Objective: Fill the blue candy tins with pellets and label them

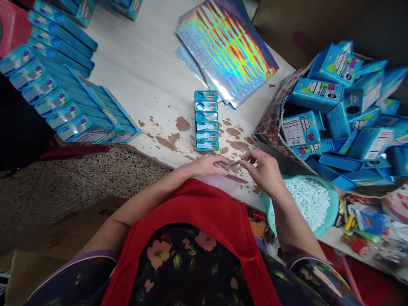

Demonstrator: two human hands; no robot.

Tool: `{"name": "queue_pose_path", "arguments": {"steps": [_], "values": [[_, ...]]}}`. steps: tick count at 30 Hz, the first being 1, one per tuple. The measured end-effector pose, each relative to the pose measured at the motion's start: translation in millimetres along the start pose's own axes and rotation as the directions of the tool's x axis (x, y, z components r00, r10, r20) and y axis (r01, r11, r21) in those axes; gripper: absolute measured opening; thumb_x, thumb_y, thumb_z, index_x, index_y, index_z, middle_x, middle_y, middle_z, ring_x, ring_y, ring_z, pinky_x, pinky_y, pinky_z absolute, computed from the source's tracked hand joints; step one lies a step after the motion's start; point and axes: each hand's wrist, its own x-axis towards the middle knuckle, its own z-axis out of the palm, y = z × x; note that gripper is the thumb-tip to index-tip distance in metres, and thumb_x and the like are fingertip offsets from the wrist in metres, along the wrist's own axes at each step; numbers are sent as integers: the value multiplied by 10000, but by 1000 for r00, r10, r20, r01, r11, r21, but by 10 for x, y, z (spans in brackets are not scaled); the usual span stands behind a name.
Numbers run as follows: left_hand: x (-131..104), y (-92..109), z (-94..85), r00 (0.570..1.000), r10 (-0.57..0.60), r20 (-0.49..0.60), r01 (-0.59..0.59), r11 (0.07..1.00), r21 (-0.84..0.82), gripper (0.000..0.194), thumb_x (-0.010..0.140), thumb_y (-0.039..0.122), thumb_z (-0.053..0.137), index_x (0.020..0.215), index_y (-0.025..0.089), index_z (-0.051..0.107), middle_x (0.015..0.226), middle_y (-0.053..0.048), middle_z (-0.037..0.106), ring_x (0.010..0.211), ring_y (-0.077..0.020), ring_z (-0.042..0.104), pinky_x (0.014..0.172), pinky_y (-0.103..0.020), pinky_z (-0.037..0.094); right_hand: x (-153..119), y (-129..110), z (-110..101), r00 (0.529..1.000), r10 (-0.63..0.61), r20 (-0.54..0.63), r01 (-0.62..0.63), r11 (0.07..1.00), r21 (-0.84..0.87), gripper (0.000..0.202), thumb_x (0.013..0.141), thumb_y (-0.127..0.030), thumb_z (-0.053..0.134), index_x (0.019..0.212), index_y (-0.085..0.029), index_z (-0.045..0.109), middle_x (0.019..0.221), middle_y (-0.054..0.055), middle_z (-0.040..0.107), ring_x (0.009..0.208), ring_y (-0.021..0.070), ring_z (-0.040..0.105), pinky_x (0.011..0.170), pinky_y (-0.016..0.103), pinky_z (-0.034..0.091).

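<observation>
Near the table's front edge, my left hand and my right hand pinch the two ends of a thin, narrow strip. Its material is too small to make out. A pale sheet lies below my left hand, against the red apron; I cannot tell whether that hand also grips it. Just beyond my hands, several small blue candy boxes stand side by side in a row. The boxes nearest me carry shiny strips across their tops, while the farther ones show round holes.
Shiny holographic sheets lie at the back. Many blue boxes stand in rows at left. On the right, a cardboard carton is heaped with blue boxes, beside a turquoise basin of pale blue candies.
</observation>
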Motion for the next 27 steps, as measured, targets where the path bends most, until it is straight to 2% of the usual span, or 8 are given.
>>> {"name": "queue_pose_path", "arguments": {"steps": [4,7,12,15,17,22,24,27], "values": [[-6,9,68,999,-32,22,23,944,328,233,836,314,608,1016,220,722,961,-22,731,893,-183,653,800,-258,455,-4,98,43,993,111,30,-113,989,91,247,858,-422,587,757,-202,639,752,37,675,660,167,561,619,288,388],[-4,-45,147,998,-59,-27,64,830,554,246,890,270,515,937,232,754,954,-48,741,923,-216,657,812,-284,444,-5,185,-31,979,200,-32,-194,972,134,230,826,-414,620,767,-194,649,696,26,653,603,146,532,585,276,379],[-49,-139,317,996,-71,52,24,792,610,385,877,277,547,1252,247,626,1096,-80,714,962,-231,657,818,-294,458,20,322,-219,950,299,-92,-253,907,336,268,741,-436,712,751,-178,638,651,7,620,573,129,511,556,266,384],[-114,-57,310,993,5,-120,68,798,599,379,915,309,506,1267,205,597,1111,-91,701,982,-221,646,846,-297,460,21,336,-210,961,264,-81,-221,910,350,257,754,-429,705,759,-181,639,687,4,624,611,130,526,601,275,406],[-165,31,183,939,143,-313,71,809,584,291,954,309,442,1090,194,672,1051,-72,705,978,-192,634,879,-282,447,14,323,-154,967,239,-85,-198,922,332,244,770,-424,688,759,-186,640,698,3,624,635,135,535,631,281,416],[-237,186,-453,644,273,-714,311,760,571,224,945,282,456,938,208,668,975,-55,658,909,-179,592,822,-285,447,13,310,29,973,218,-80,-180,927,330,250,775,-440,672,757,-192,640,702,6,631,654,150,553,640,283,429],[-204,206,-665,637,267,-723,403,684,607,214,940,283,468,963,212,668,995,-65,637,930,-199,573,804,-302,444,25,314,86,972,221,-78,-184,925,331,260,781,-453,661,767,-193,643,695,7,631,649,152,556,637,284,430],[-104,208,-811,726,275,-630,419,549,723,231,946,290,458,954,208,674,984,-79,606,960,-222,543,831,-331,429,49,309,137,973,215,-84,-176,927,332,266,791,-459,646,775,-194,643,712,15,640,659,156,560,648,290,436]]}}
